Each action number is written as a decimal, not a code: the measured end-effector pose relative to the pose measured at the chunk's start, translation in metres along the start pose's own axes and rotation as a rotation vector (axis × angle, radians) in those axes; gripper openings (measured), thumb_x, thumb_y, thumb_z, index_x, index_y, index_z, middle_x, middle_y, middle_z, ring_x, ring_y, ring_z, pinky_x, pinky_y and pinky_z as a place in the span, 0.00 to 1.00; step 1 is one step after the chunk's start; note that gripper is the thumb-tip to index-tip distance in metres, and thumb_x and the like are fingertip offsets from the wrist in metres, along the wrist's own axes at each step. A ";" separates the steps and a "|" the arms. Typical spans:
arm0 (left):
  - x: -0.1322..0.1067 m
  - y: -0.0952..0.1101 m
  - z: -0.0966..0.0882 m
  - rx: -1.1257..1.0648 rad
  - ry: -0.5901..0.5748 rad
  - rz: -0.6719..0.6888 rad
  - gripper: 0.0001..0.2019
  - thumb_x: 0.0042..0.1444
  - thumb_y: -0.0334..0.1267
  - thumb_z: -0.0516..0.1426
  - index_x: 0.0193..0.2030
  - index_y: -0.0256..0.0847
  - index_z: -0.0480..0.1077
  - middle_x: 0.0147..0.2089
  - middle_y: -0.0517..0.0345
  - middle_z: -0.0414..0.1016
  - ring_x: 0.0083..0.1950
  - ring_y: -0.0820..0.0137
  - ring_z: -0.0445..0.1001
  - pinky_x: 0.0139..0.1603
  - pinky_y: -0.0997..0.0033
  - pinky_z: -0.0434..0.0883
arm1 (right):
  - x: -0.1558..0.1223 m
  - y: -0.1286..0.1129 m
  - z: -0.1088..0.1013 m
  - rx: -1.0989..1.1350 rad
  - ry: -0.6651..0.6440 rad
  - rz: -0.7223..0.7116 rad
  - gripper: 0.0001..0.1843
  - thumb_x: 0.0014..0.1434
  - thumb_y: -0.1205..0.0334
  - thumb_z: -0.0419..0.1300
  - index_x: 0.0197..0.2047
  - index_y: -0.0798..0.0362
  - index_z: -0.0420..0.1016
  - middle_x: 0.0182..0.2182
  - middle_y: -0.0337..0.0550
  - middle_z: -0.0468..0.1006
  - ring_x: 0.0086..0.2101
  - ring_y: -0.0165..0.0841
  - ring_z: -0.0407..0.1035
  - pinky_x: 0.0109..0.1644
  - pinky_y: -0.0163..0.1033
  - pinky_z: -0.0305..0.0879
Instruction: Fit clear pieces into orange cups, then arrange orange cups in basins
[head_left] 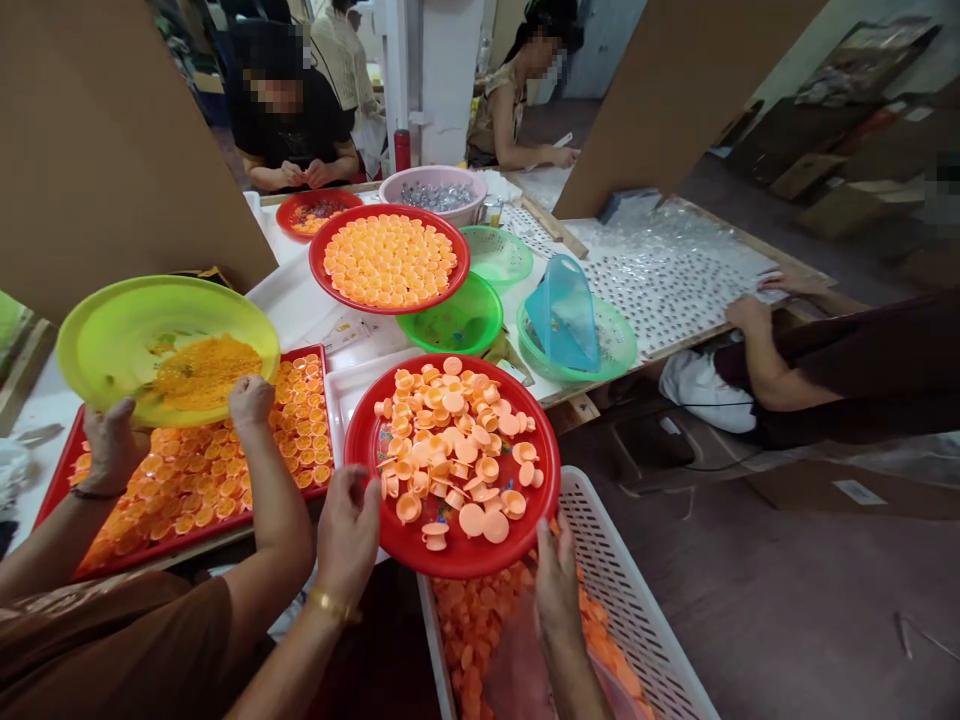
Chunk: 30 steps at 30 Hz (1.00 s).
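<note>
A round red tray [544, 440], tilted slightly, carries a loose pile of small orange plastic cup-shaped pieces [465, 450]. On its left rim rests my left hand [349, 530], fingers closed on the edge. Its lower right rim is gripped by my right hand [556, 575], part of whose fingers are hidden by the tray. Below the tray stands a white slatted plastic crate [637, 590] filled with more orange pieces and something pinkish, partly covered by my right forearm.
At left, a co-worker's hands hold a yellow-green basin [90, 340] of orange bits above a red rectangular tray [325, 380]. Behind stand another red tray [319, 270] of orange cups, a green bowl [450, 330] and a blue scoop [562, 315]. Another co-worker [795, 350] sits at right.
</note>
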<state>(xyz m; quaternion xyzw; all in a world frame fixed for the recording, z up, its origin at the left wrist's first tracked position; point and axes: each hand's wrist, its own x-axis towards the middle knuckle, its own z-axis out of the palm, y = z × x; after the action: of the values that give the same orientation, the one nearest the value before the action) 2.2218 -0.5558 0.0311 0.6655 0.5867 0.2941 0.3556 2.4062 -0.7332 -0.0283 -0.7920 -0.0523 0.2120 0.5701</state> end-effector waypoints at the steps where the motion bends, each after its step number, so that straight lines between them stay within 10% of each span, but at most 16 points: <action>1: 0.023 0.012 0.007 0.057 -0.009 0.111 0.11 0.57 0.44 0.51 0.42 0.41 0.67 0.39 0.55 0.71 0.38 0.67 0.71 0.42 0.66 0.70 | 0.005 -0.008 -0.002 -0.050 0.038 -0.039 0.36 0.58 0.42 0.51 0.64 0.52 0.53 0.60 0.53 0.63 0.56 0.42 0.63 0.56 0.48 0.63; 5: 0.119 0.044 0.054 0.378 -0.073 0.312 0.15 0.56 0.31 0.51 0.50 0.40 0.68 0.44 0.48 0.68 0.48 0.61 0.68 0.50 0.62 0.66 | 0.027 -0.067 0.005 -0.333 0.081 -0.499 0.27 0.60 0.51 0.52 0.58 0.56 0.65 0.57 0.54 0.66 0.57 0.42 0.60 0.62 0.52 0.54; 9: 0.164 0.039 0.085 0.430 -0.171 0.346 0.13 0.53 0.29 0.55 0.46 0.40 0.71 0.41 0.53 0.69 0.44 0.65 0.69 0.45 0.65 0.67 | 0.049 -0.120 0.055 -0.477 -0.278 -0.865 0.18 0.62 0.61 0.49 0.53 0.52 0.71 0.52 0.49 0.72 0.54 0.37 0.64 0.58 0.46 0.60; 18: 0.149 0.023 0.060 0.533 -0.067 0.271 0.13 0.55 0.30 0.53 0.48 0.40 0.67 0.45 0.49 0.66 0.43 0.62 0.69 0.41 0.66 0.66 | 0.101 -0.140 0.202 -1.072 -0.656 -1.064 0.18 0.64 0.66 0.46 0.52 0.51 0.70 0.54 0.47 0.71 0.57 0.43 0.56 0.60 0.58 0.48; 30: 0.128 0.010 0.064 0.657 -0.185 0.213 0.13 0.53 0.26 0.53 0.46 0.36 0.68 0.43 0.48 0.66 0.40 0.65 0.70 0.37 0.68 0.67 | 0.109 -0.137 0.215 -1.142 -0.645 -1.118 0.17 0.61 0.69 0.47 0.49 0.56 0.72 0.44 0.52 0.75 0.49 0.44 0.60 0.61 0.61 0.39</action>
<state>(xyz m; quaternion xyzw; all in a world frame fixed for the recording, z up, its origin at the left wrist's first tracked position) 2.2967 -0.4379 -0.0005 0.8255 0.5425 0.0636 0.1419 2.4415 -0.4613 0.0121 -0.7166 -0.6924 0.0559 0.0624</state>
